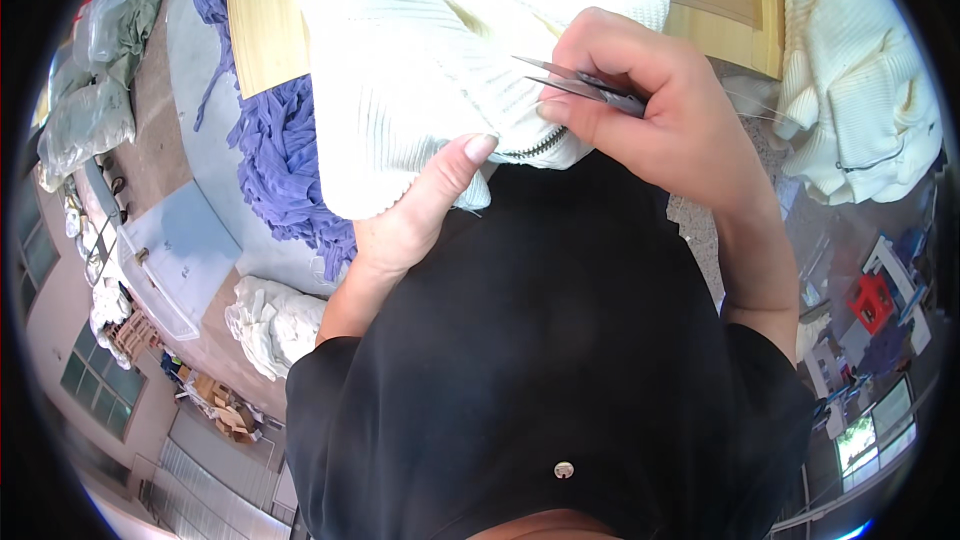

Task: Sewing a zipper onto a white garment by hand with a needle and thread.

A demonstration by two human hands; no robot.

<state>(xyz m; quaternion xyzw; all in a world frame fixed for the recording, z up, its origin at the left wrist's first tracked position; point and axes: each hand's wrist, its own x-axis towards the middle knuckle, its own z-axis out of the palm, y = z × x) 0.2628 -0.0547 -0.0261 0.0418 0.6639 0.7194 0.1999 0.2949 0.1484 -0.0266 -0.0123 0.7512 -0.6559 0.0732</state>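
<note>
A white ribbed knit garment [390,70] with a dark metal zipper [540,147] lies bunched in front of me. My left hand [420,200] pinches its near edge, thumb on top beside the zipper's end; the fingers are under the fabric. In my right hand [660,100] is a pair of thread snips [590,88], held in curled fingers, the two pointed blades slightly apart and aimed left over the garment. Right thumb and forefinger come close to the cloth just above the zipper. Short loose threads stick out at the garment's lower edge.
Under the garment is a light wooden tabletop [265,20]. Bunched purple fabric [285,160] hangs at the left. Another white zippered knit garment [860,80] lies at the right. A white bundle [275,325] and plastic bags [90,125] are farther left, a red crate [870,303] far right.
</note>
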